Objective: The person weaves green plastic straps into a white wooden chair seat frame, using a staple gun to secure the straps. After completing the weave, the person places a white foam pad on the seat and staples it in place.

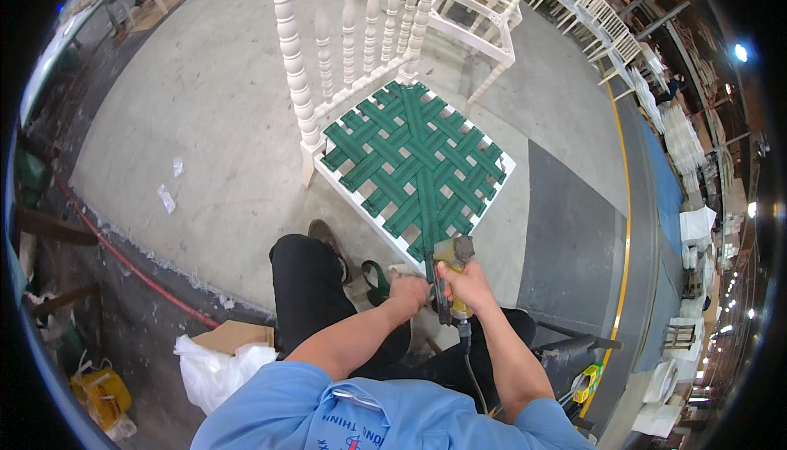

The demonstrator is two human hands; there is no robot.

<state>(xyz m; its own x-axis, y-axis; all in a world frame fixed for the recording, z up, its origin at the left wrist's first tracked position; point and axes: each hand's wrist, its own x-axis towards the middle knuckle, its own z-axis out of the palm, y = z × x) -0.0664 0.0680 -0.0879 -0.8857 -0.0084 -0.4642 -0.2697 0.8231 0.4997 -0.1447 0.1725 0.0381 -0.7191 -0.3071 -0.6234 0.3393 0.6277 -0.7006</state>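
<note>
A white wooden chair (393, 65) stands on the grey concrete floor (213, 97), its turned-spindle back toward the top of the view and its seat frame filled with a lattice of dark green webbing (414, 163) woven straight and diagonally. The near corner of the seat frame points toward the person, and both hands work right at that corner.

The right hand (469, 284) is closed around the grip of a yellow pneumatic staple gun (452, 263), whose grey metal head sits against the near edge of the seat frame where a green strap runs down over the rail. A dark air hose (470, 368) hangs from the base of the gun and trails down between the forearms.

The left hand (407, 291) is clenched just beside the gun, gripping the loose end of the green webbing strap (375, 278), which loops out to the left of the fist. The two hands are close together, nearly touching.

The person's leg in black trousers (307, 286) and a dark shoe rest on the floor beside the chair. A red hose (123, 257) crosses the floor at the left edge, near a white plastic bag (217, 372) and a piece of cardboard (234, 337). More white chairs (590, 7) stand in rows along the upper right.
</note>
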